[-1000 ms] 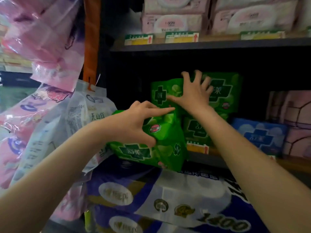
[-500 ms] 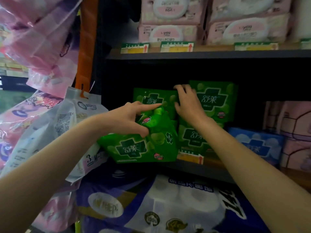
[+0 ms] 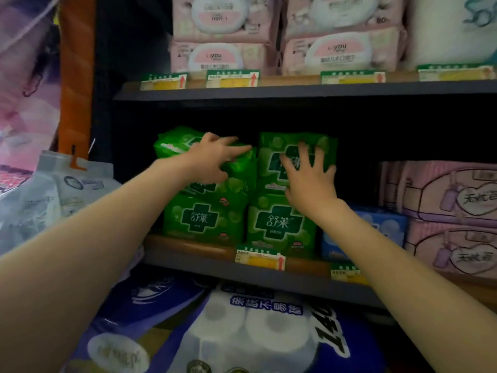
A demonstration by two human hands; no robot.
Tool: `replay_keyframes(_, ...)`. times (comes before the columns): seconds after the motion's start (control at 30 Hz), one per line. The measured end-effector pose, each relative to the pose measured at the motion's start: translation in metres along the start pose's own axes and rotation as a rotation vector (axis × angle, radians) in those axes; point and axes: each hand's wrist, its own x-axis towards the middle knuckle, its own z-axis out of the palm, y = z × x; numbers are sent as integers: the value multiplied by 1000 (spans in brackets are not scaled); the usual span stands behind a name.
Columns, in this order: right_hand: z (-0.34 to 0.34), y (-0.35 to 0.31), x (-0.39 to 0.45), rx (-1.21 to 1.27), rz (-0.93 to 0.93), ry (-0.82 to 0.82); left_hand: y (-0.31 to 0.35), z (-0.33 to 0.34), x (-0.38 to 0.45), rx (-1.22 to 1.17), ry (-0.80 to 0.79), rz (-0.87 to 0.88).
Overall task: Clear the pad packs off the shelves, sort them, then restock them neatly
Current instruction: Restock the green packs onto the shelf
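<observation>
Head view: left hand (image 3: 215,160) gripping top-left green pack (image 3: 185,146) on middle shelf (image 3: 258,275); right hand (image 3: 309,179) pressing flat, fingers spread, on neighbour pack (image 3: 322,146). Packs looking light, soft, slippery; gripping at edges advised.

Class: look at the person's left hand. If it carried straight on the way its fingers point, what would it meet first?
The left hand, gripping the upper-left green pack, points rightward. It would probably meet the upper-right green pack first, which the right hand presses; depth is unclear.

Single head-worn view, forward and slightly down; close to shelf (image 3: 269,275)
</observation>
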Motion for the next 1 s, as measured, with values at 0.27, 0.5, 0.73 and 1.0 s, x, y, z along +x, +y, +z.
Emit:
replay_keyframes(0.27,4,-27,4,57,-79,49,-4,41,-17,-270,225,-436)
replay_keyframes(0.5,10,-33,9,5,-95,-8,-9,64,1,-449,262,-491)
replay_keyframes(0.73,13,-35,13,-73,-95,-42,7,103,22,-261,163,-475)
replay_keyframes(1.0,16,-36,12,-63,-83,-39,-19,109,28,-168,-114,-394)
